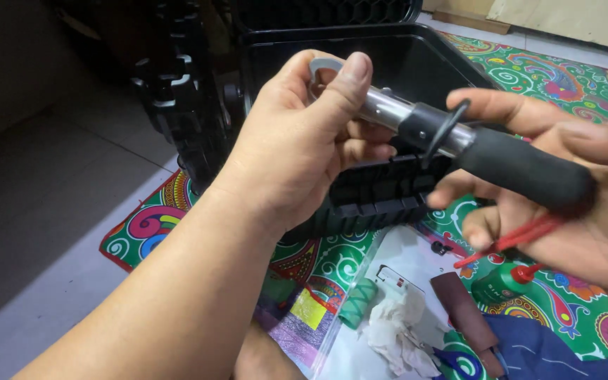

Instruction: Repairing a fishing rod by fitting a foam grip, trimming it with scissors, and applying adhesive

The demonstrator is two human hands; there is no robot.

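Above patterned mat (571, 77), in front of black case (360, 197): left hand (297, 141) raised, forearm coming up from lower left, thumb and fingers pinched around metal end of tool (459, 144). Tool held mid-air between both hands, long axis running upper left to lower right, steel end pointing left, black foam grip pointing right. Right hand (564, 190) palm-up, fingers loosely curled, cradling grip, red cord (522, 236) dangling below. Down on mat: white rag (395, 327), green bottle (501, 281), brown strip (462, 309).
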